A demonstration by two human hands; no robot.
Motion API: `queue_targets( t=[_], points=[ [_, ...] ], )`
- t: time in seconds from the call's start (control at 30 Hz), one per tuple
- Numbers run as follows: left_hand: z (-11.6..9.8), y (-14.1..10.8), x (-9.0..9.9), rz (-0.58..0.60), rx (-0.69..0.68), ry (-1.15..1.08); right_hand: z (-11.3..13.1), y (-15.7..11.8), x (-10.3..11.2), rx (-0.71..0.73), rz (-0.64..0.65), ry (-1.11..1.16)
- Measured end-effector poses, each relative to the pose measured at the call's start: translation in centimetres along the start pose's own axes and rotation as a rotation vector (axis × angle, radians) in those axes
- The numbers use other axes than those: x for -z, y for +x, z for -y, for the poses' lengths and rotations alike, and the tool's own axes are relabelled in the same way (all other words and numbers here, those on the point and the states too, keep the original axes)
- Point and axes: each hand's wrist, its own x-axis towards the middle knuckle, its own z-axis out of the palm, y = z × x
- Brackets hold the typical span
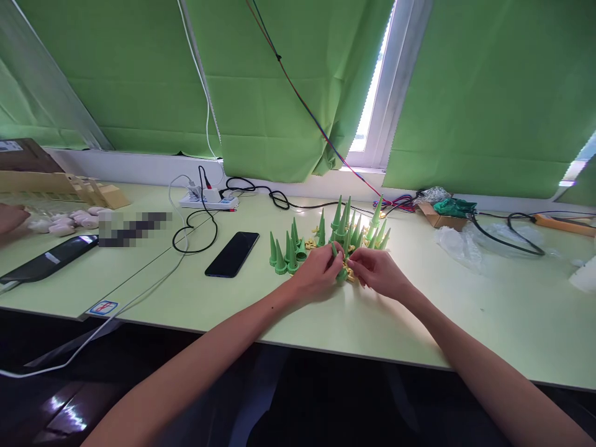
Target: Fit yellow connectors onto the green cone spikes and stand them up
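Observation:
My left hand [320, 268] is closed around a green plastic cone spike [334, 249], whose tip points up between thumb and fingers. Just to its right, my right hand [378, 270] pinches at the cone's side; what sits between those fingertips is too small to make out. Behind both hands stand several more green cone spikes [343, 218] on ridged round bases. Another group of green cones [280, 257] is left of my left hand, one lying with its hollow base showing. Small yellow plastic pieces [311, 244] lie scattered among the cones, partly hidden by my hands.
A black phone [232, 254] lies left of the cones. Behind it are a white power strip [209, 200] and looped black cables. At right sit a small cardboard box [442, 217] and clear plastic wrap [459, 248]. Another person's hand [12, 217] is at far left by white round parts [63, 228].

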Motion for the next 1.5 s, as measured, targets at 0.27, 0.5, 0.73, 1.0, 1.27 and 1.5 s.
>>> queue_targets(
  t=[0.27,0.5,0.73,1.0,1.27,1.5],
  points=[
    [-0.07,-0.16,-0.03,0.016,-0.015,0.029,-0.2,0.0,-0.22,-0.032,0.026,-0.002],
    [0.03,-0.22,-0.04,0.021,-0.02,0.033,0.13,-0.07,-0.69,-0.145,0.109,0.187],
    [-0.22,-0.32,0.16,0.041,-0.047,0.045,0.53,-0.15,-0.65,-0.199,0.122,0.271],
    [0.0,-0.79,0.29,0.129,-0.11,0.113,0.37,-0.12,-0.63,-0.29,0.144,0.396],
    [0.16,-0.58,0.28,0.074,-0.102,0.09,0.61,-0.12,-0.66,-0.262,0.067,0.449],
    [0.44,-0.32,0.12,-0.235,-0.039,-0.018,0.24,0.03,-0.54,-0.151,-0.131,0.521]
  ],
)
